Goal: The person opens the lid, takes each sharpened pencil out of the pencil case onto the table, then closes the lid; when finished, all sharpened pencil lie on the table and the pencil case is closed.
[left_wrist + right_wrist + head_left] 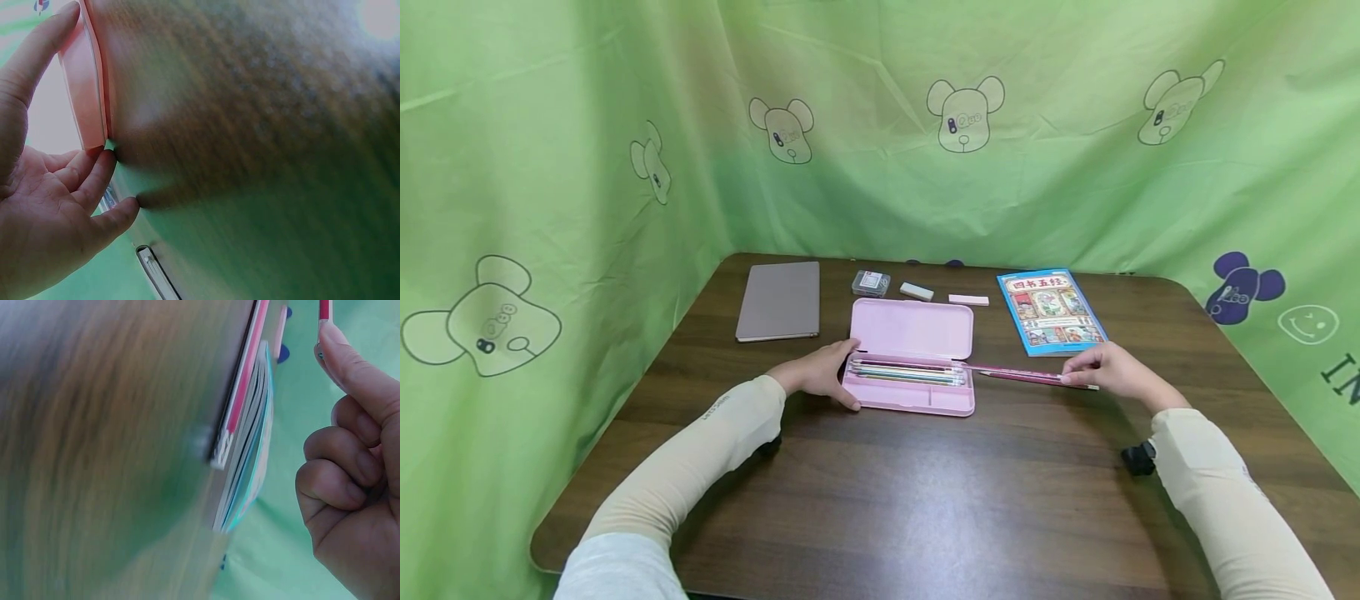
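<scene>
my desk (925,500) is dark wood grain with a soft sheen. on it the pink pencil case (912,329) looks smooth matt plastic; right of the case, the book (1051,310) has a glossy paper cover; behind hangs creased green cloth (550,125).

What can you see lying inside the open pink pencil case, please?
Inside the pink pencil case, several pencils lie lengthwise in the long compartment. How many lie underneath is hidden, and the narrow front compartment's contents are unclear.

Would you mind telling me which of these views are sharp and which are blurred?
Head view: sharp and evenly lit, with the pink pencil case crisp. Left wrist view: table smeared, glare at top right. Right wrist view: table blurred; right hand and book clearer.
</scene>
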### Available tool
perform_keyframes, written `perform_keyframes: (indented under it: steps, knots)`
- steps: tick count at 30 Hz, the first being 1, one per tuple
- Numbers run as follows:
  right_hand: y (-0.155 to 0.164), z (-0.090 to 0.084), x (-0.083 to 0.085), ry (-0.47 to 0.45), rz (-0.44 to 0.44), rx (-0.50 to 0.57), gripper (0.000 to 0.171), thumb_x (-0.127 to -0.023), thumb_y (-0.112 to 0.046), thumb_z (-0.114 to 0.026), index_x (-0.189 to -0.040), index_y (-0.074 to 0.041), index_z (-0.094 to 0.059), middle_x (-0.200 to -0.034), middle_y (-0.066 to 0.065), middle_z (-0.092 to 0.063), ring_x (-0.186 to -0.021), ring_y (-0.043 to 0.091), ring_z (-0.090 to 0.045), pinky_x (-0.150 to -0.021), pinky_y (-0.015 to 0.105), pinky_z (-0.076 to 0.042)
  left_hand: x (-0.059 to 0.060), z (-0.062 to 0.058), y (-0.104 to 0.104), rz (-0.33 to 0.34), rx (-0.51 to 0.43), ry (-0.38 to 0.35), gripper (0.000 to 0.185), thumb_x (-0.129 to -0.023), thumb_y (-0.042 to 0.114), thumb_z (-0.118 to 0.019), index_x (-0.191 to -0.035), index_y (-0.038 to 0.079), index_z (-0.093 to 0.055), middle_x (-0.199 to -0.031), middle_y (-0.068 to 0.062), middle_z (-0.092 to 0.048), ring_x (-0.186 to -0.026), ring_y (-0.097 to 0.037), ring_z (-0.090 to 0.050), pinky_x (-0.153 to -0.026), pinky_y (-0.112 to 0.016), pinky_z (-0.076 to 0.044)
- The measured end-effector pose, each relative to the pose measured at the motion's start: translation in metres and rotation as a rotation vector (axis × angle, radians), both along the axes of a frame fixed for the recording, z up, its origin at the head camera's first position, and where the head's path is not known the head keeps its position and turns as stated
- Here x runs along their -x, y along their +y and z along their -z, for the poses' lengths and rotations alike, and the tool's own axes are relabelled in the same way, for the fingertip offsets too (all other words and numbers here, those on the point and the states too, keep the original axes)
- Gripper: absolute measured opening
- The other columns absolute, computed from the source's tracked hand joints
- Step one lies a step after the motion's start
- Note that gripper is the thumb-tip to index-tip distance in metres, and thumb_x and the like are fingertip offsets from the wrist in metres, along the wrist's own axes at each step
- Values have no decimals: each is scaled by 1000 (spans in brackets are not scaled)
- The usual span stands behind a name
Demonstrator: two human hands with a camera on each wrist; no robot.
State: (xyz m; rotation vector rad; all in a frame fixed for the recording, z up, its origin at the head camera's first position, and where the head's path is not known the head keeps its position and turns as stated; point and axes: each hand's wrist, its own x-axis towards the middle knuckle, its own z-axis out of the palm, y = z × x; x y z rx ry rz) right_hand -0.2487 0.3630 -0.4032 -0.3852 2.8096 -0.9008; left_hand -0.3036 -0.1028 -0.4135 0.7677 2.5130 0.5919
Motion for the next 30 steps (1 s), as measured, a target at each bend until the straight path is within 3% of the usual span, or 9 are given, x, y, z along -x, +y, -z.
perform_keyframes:
  steps: [7, 17, 30]
  knots:
    - [16, -2, -7, -25, 22, -24, 17, -80, -20, -72, -85, -5, -73, -75, 1, -65, -63, -1, -44, -55, 21, -38, 0, -1, 0, -12, -2, -11, 111, -68, 41, -80, -147, 5, -11, -152, -18, -18, -140, -31, -20, -112, -47, -21]
    - [33, 3, -15, 20, 3, -12, 14, -79, -16, -72, -83, -2, -73, -78, 0, -70, -66, -5, -49, -60, 19, -44, -1, -1, 1, -14, -3, -17, 111, -68, 40, -80, -147, 6, -11, -152, -18, -18, -140, -31, -20, -112, -46, -21]
    - [38, 9, -11, -82, -8, -39, 16, -80, -17, -71, -85, -2, -72, -81, 3, -71, -68, -5, -52, -64, 19, -46, -1, -1, 0, -7, -1, -9, 111, -68, 41, -80, -147, 5, -11, -152, -18, -17, -140, -32, -20, -112, -47, -21]
